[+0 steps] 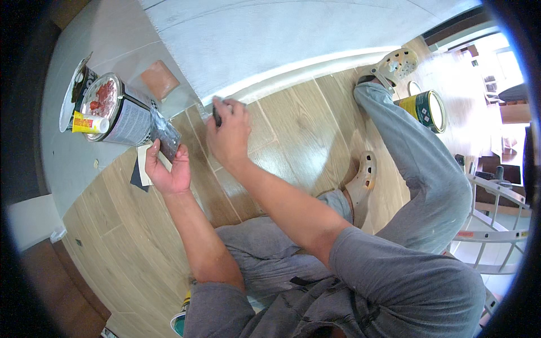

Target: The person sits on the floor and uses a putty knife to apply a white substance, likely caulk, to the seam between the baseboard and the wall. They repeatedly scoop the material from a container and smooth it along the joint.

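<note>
My left hand (167, 169) grips a wide, grey-smeared flat blade (169, 139) beside a large round tin (129, 115) with red residue on its lid. My right hand (228, 132) is closed on a small dark-handled tool (217, 117), whose far end is hard to make out, at the foot of the pale wall panel (282, 31) and its white lower edge. A yellow tube (89, 123) lies across the front of the tin, and a tan square pad (160, 80) is behind it. Pale and dark sheets (141, 174) lie below my left hand.
I sit on wood-look flooring (107, 242), legs bent, in beige clogs (366, 186). A green-and-yellow open can (422, 110) is beyond my right leg. An aluminium ladder (496, 236) lies at the right, another can (179, 320) by my left hip.
</note>
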The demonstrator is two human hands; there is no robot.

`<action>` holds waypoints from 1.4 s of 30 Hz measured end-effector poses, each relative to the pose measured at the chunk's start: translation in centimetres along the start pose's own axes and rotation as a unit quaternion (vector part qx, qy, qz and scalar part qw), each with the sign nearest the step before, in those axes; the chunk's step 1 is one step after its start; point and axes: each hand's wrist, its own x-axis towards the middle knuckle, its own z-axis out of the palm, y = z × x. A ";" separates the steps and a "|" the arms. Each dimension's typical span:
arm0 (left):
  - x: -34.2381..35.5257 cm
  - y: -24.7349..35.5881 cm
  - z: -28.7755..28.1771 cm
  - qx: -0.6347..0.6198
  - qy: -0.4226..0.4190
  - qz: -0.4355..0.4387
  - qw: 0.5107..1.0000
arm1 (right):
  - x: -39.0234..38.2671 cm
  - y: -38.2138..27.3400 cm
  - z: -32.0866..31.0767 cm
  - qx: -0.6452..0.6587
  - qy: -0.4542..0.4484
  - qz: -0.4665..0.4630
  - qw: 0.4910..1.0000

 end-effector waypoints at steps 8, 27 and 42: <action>-0.1 0.3 0.5 0.068 0.085 0.029 0.994 | 1.9 -1.2 -8.2 0.340 -0.163 -0.081 0.923; -2.3 -2.8 4.3 0.093 0.046 -0.119 0.987 | 8.4 -3.2 -16.6 -0.023 -0.321 -0.381 0.867; -1.9 1.8 3.8 0.358 0.138 0.002 0.923 | 6.8 2.1 -16.4 -0.168 -0.353 -0.300 0.870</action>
